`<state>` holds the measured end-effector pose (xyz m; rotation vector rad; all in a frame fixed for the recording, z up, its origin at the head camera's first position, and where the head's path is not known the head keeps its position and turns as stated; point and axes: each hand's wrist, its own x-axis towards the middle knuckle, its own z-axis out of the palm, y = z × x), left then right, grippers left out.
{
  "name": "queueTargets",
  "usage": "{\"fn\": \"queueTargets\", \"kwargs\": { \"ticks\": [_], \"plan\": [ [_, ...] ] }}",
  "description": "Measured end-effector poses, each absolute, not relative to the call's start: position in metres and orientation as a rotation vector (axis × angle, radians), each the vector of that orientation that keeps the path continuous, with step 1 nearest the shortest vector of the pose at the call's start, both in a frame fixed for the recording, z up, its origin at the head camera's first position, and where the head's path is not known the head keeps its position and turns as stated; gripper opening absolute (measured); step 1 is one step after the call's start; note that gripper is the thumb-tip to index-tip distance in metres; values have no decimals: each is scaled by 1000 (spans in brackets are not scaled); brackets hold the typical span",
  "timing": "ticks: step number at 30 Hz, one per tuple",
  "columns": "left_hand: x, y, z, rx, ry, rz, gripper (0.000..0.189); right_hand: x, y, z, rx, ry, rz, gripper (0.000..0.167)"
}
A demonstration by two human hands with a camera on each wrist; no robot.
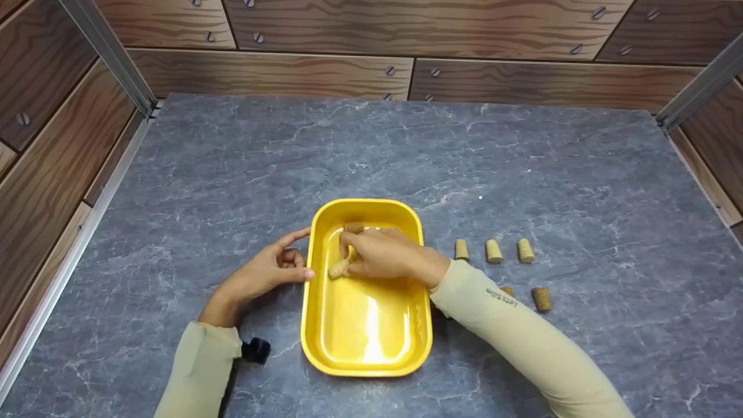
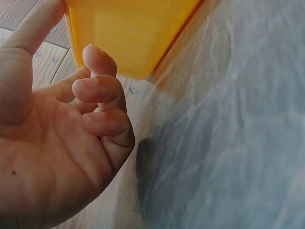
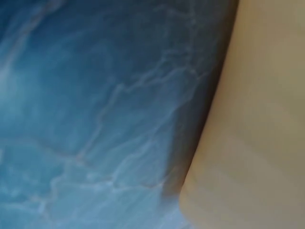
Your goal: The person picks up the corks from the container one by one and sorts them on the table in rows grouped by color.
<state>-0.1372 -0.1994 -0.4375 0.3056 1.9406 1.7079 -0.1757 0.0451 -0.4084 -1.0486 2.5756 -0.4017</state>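
Observation:
A yellow tray [image 1: 367,368] stands on the table, its long side running away from me. Inside it, my right hand [image 1: 383,252] pinches a pale cork stopper [image 1: 338,269] between thumb and fingers, low over the tray floor. A brown cork stopper [image 1: 353,227] lies near the tray's far end, partly covered by that hand. My left hand [image 1: 264,270] is at the tray's left side, thumb and index finger touching the wall near the rim. In the left wrist view its other fingers [image 2: 107,124] bend loosely around nothing. The right wrist view shows only tray wall [image 3: 257,133] and tabletop.
Right of the tray, three pale cork stoppers [image 1: 493,251] stand in a row. Nearer me is a brown cork stopper [image 1: 541,299], with another brown one [image 1: 507,290] mostly hidden behind the right sleeve [image 1: 522,342]. Wood-patterned panels [image 1: 325,72] border the marbled grey table [image 1: 232,157].

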Motion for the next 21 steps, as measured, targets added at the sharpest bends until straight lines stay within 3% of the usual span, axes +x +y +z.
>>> {"fn": "queueTargets", "kwargs": {
  "ticks": [12, 21],
  "plan": [
    [-137, -199, -437, 313, 1965, 1700, 87, -172, 47, -404, -1039, 2580, -278, 23],
    [-137, -200, -437, 317, 1963, 1701, 87, -167, 48, -403, -1025, 2566, -249, 36]
  ]
}}
